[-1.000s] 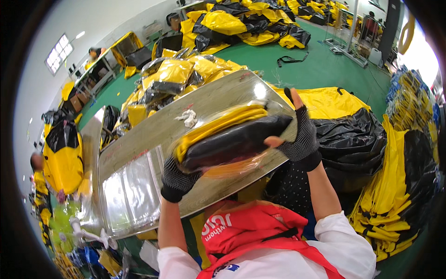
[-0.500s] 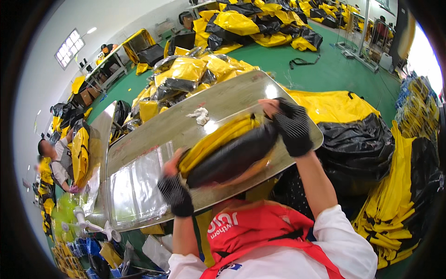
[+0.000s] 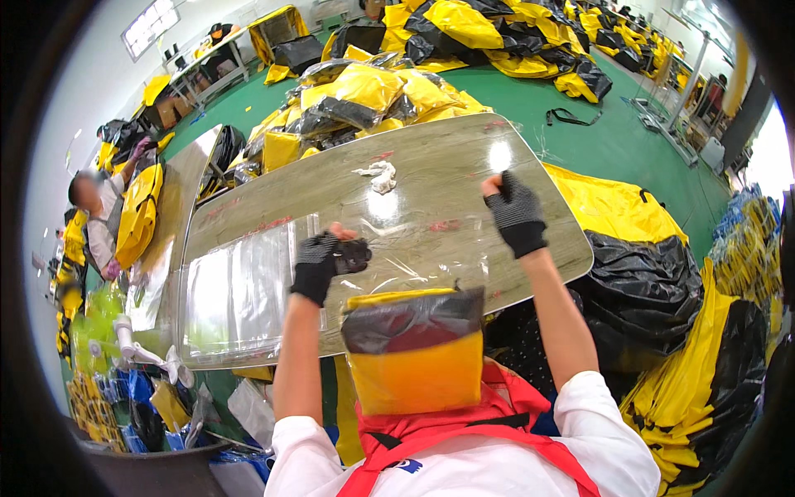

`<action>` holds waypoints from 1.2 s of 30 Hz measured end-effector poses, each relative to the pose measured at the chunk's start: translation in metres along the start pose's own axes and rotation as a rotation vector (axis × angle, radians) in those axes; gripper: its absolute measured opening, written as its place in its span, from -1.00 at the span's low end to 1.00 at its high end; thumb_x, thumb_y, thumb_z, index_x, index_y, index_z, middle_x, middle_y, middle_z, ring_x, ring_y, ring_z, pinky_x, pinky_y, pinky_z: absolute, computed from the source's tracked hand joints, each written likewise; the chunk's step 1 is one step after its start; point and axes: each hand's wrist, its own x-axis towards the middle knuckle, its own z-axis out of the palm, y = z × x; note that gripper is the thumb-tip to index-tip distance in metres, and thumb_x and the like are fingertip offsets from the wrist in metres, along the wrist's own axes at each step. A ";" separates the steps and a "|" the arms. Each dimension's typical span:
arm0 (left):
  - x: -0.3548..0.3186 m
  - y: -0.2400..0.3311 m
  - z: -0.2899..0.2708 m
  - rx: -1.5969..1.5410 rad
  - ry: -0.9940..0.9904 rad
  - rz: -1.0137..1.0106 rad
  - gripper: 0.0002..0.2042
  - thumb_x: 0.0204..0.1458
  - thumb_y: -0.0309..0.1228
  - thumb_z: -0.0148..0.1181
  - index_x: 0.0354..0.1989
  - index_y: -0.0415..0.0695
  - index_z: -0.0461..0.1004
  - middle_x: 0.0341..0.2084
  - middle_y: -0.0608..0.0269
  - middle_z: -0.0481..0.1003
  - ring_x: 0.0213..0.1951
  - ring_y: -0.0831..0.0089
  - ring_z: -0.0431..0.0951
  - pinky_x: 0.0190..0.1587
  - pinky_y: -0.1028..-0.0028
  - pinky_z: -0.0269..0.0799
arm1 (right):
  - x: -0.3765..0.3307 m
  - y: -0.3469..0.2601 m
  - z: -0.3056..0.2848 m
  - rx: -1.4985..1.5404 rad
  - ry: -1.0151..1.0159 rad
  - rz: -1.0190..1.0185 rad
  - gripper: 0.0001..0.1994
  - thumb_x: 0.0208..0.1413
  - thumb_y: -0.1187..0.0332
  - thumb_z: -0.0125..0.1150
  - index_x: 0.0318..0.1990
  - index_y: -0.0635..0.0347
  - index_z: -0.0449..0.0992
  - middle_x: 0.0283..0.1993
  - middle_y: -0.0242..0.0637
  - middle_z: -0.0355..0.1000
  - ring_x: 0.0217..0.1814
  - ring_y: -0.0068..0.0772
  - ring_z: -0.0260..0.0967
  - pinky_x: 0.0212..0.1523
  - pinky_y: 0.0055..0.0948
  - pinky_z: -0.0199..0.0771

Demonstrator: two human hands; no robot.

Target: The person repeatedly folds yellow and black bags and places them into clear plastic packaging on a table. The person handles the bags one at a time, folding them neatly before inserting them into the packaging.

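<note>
A folded yellow and black bundle (image 3: 414,364) rests upright against my red apron at the table's near edge, and clear film seems to cover part of it. Over the table, my left hand (image 3: 325,258) is closed in a black fingerless glove. A small dark lump (image 3: 354,256) sits at its fingers, too blurred to name. My right hand (image 3: 513,214), gloved alike, makes a fist above the table's right part. Whatever that fist holds, if anything, is hidden. Neither hand touches the bundle. Clear plastic sleeves (image 3: 236,294) lie flat at the left.
The wood-patterned table (image 3: 451,178) carries a crumpled white scrap (image 3: 381,176). Behind it rises a heap of wrapped yellow-black packs (image 3: 356,95). A large yellow-black pile (image 3: 629,257) stands at right. A co-worker (image 3: 103,203) handles a yellow bag at the far left.
Both hands have let go of the folded bundle. It has moved from above the table toward me and now leans on my apron. My left hand has risen; the co-worker has raised an arm.
</note>
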 end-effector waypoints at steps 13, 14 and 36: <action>0.014 -0.013 -0.025 0.316 -0.195 0.098 -0.52 0.05 -0.18 0.15 0.02 -0.32 0.36 -0.21 0.15 0.50 -0.18 0.48 0.49 -0.03 0.49 0.37 | 0.013 -0.048 0.170 -0.488 -0.638 -0.776 -0.87 -0.04 0.29 0.05 -0.45 0.10 0.46 -0.44 -0.22 0.42 -0.41 -0.13 0.44 -0.47 -0.23 0.45; 0.013 -0.009 -0.028 0.240 -0.232 0.041 -0.52 0.05 -0.18 0.14 0.03 -0.32 0.36 -0.20 0.15 0.50 -0.17 0.47 0.49 -0.03 0.49 0.37 | 0.020 -0.049 0.171 -0.527 -0.591 -0.769 -0.86 -0.03 0.27 0.03 -0.44 0.09 0.44 -0.45 -0.22 0.43 -0.43 -0.13 0.44 -0.49 -0.24 0.44; 0.025 0.002 -0.037 0.107 -0.204 -0.094 -0.57 0.13 -0.11 -0.03 -0.14 -0.30 0.46 -0.30 0.14 0.54 -0.33 0.39 0.56 -0.27 0.47 0.44 | 0.188 0.070 0.057 -0.159 0.080 -0.226 -0.80 0.03 0.26 0.05 -0.36 0.22 0.41 -0.41 -0.14 0.44 -0.41 -0.21 0.40 -0.36 -0.29 0.41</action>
